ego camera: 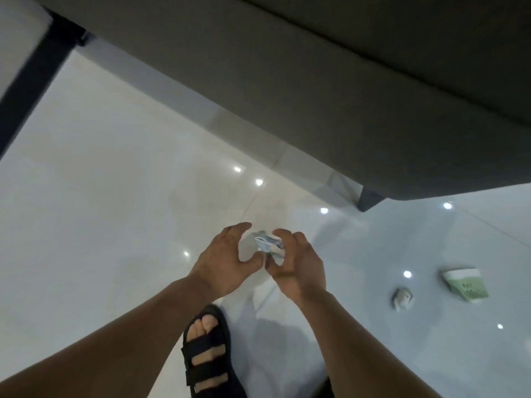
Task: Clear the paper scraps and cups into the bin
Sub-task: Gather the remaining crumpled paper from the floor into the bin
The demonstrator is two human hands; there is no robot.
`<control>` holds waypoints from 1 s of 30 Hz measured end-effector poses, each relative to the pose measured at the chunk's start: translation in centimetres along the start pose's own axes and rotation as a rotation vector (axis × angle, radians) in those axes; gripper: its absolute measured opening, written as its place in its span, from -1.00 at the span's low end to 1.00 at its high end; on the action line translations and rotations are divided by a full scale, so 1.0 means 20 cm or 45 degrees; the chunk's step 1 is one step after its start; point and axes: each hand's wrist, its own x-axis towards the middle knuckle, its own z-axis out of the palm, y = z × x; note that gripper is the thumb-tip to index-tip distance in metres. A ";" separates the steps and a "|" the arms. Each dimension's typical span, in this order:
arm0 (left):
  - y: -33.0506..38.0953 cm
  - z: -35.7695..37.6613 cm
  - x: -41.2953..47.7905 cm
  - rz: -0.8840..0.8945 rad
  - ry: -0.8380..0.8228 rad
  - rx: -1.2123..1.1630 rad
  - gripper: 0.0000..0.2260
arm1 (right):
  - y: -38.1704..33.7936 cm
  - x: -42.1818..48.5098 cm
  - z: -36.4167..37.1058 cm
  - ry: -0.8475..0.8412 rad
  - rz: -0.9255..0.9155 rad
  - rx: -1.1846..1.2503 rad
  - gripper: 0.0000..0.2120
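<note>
Clutching a crumpled white-and-blue paper scrap [267, 242], the person's right hand [296, 268] curls its fingers and thumb round the wad, the grip closed on it above the floor. The left hand [227, 262] hangs just beside it with the fingers spread and lightly bent, its grip wide and holding nothing; whether its thumb touches the scrap cannot be told. Both bare forearms reach forward over a glossy white tiled floor [115, 196] dotted with reflected lights. Below the hands, a foot in a black strapped sandal [205, 366] stands on the tiles. To the right, well apart from the hands, a small crumpled white paper ball [402, 298] lies on the floor, and near it a green-and-white paper cup [465, 284] lies on its side. A large grey upholstered piece of furniture [344, 81] fills the upper frame, resting on a dark corner leg [370, 201].
</note>
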 end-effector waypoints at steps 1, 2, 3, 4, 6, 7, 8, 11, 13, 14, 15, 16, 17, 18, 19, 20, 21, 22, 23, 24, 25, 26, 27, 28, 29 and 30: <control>0.04 0.00 -0.05 -0.015 -0.006 -0.107 -0.41 | -0.03 -0.09 -0.03 0.023 -0.023 0.078 -0.51; 0.09 0.00 -0.09 -0.034 -0.031 -0.199 -0.44 | -0.06 -0.17 -0.05 0.053 -0.062 0.150 -0.49; 0.14 -0.01 -0.15 -0.051 -0.080 -0.266 -0.48 | -0.08 -0.25 -0.08 0.082 -0.100 0.220 -0.48; 0.19 -0.01 -0.20 -0.060 -0.139 -0.304 -0.52 | -0.10 -0.33 -0.11 0.092 -0.114 0.285 -0.48; 0.26 -0.02 -0.30 -0.058 -0.234 -0.331 -0.58 | -0.13 -0.46 -0.16 0.067 -0.051 0.386 -0.48; 0.29 -0.01 -0.34 -0.058 -0.268 -0.328 -0.60 | -0.12 -0.53 -0.18 0.060 -0.011 0.427 -0.46; 0.32 0.00 -0.38 -0.059 -0.297 -0.308 -0.62 | -0.10 -0.59 -0.19 0.047 0.017 0.444 -0.43; 0.36 0.05 -0.43 -0.059 -0.314 -0.106 -0.61 | 0.02 -0.73 -0.23 -0.012 0.115 0.336 -0.30; 0.38 0.09 -0.43 -0.086 -0.284 0.023 -0.57 | 0.14 -0.78 -0.24 0.038 0.260 0.236 -0.27; 0.40 0.11 -0.42 -0.095 -0.275 0.066 -0.56 | 0.21 -0.79 -0.25 0.058 0.342 0.178 -0.27; 0.41 0.15 -0.42 -0.094 -0.274 0.102 -0.55 | 0.27 -0.79 -0.25 0.059 0.421 0.130 -0.27; 0.42 0.19 -0.41 -0.082 -0.282 0.135 -0.55 | 0.33 -0.79 -0.26 0.052 0.494 0.104 -0.27; 0.44 0.24 -0.40 -0.061 -0.291 0.164 -0.55 | 0.38 -0.79 -0.26 0.048 0.553 0.098 -0.27; 0.45 0.29 -0.39 -0.038 -0.297 0.187 -0.54 | 0.43 -0.78 -0.25 0.052 0.594 0.099 -0.27; 0.47 0.34 -0.38 -0.016 -0.301 0.203 -0.54 | 0.48 -0.76 -0.25 0.065 0.617 0.095 -0.27; 0.48 0.40 -0.36 0.003 -0.300 0.215 -0.53 | 0.53 -0.74 -0.24 0.083 0.629 0.074 -0.28; 0.50 0.46 -0.33 0.025 -0.298 0.231 -0.53 | 0.58 -0.72 -0.24 0.108 0.641 0.042 -0.29; 0.52 0.52 -0.30 0.051 -0.298 0.251 -0.53 | 0.64 -0.70 -0.24 0.139 0.658 0.003 -0.30; 0.54 0.58 -0.27 0.078 -0.301 0.270 -0.53 | 0.70 -0.68 -0.24 0.170 0.677 -0.033 -0.31; 0.56 0.64 -0.24 0.101 -0.306 0.288 -0.53 | 0.76 -0.66 -0.24 0.195 0.699 -0.058 -0.31; 0.58 0.71 -0.20 0.123 -0.310 0.306 -0.53 | 0.83 -0.63 -0.23 0.215 0.726 -0.069 -0.30; 0.60 0.77 -0.17 0.142 -0.310 0.326 -0.53 | 0.89 -0.61 -0.22 0.227 0.755 -0.068 -0.29; 0.61 0.82 -0.14 0.157 -0.306 0.349 -0.53 | 0.95 -0.58 -0.21 0.233 0.778 -0.063 -0.30; 0.62 0.87 -0.11 0.170 -0.305 0.371 -0.52 | 1.01 -0.55 -0.19 0.231 0.791 -0.062 -0.31; 0.63 0.91 -0.08 0.183 -0.310 0.393 -0.52 | 1.06 -0.53 -0.18 0.233 0.794 -0.060 -0.34; 0.63 0.94 -0.05 0.195 -0.319 0.415 -0.52 | 1.09 -0.50 -0.16 0.247 0.787 -0.051 -0.39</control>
